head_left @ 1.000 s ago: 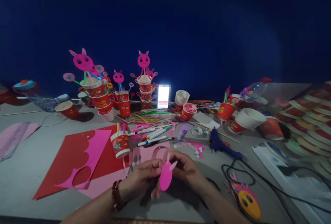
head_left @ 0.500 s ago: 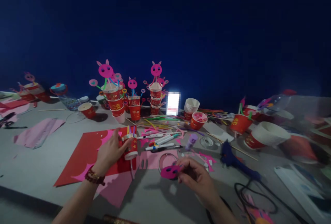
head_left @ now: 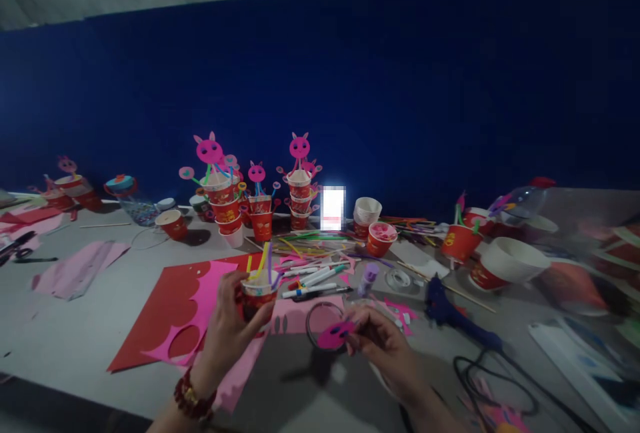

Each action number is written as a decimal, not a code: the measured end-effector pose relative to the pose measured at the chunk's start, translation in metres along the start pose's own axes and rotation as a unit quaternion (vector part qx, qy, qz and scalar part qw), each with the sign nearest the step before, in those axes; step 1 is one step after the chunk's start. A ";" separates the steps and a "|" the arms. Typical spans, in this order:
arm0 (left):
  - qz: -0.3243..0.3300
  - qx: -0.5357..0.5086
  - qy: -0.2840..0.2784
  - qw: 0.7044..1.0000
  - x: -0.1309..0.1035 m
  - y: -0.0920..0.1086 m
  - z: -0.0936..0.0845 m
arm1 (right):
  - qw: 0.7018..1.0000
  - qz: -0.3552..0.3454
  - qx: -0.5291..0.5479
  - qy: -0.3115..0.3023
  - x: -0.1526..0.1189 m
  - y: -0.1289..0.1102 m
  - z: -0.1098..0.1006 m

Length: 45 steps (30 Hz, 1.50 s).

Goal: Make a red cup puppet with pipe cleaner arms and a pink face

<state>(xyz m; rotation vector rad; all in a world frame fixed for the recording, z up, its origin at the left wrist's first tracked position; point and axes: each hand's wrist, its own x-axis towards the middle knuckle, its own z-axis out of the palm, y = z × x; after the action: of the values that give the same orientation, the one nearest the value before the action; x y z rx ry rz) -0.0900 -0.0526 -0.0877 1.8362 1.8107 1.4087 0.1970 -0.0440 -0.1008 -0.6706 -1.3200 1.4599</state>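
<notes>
My left hand (head_left: 227, 319) is wrapped round a red paper cup (head_left: 259, 296) held upright above the table. Yellow and purple pipe cleaners (head_left: 267, 261) stick up out of the cup. In my right hand (head_left: 384, 345) a pink paper face (head_left: 331, 337) with dark eyes is pinched between thumb and fingers, to the right of the cup. Under the cup and left hand are a sheet of red paper (head_left: 150, 316) and a pink paper offcut (head_left: 215, 289) with round holes cut from it. Behind the pink face, a thin ring (head_left: 309, 323) shows partly.
Stacked-cup figures (head_left: 225, 209) with pink faces stand along the back. Several pens (head_left: 323, 276), a purple glue stick (head_left: 369, 277) and a tape roll (head_left: 399, 278) lie mid-table. A blue glue gun (head_left: 457, 313) with its cable lies right. A bright, blurred-out screen (head_left: 333, 206) stands behind.
My left hand has lifted the cup and turned it from tilted to upright, bringing it slightly right and nearer. The pink face has tilted a little in my right hand. The camera view has tipped up.
</notes>
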 end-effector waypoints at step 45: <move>-0.087 -0.417 -0.282 0.860 0.006 0.056 0.068 | 0.991 0.112 -0.004 0.071 0.036 -0.067 0.002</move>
<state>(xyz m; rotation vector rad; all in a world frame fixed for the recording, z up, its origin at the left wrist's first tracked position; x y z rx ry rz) -0.0052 -0.0285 -0.0812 1.3512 0.8334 1.1352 0.2044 -0.0192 -0.0293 -0.9352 -1.1692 1.5557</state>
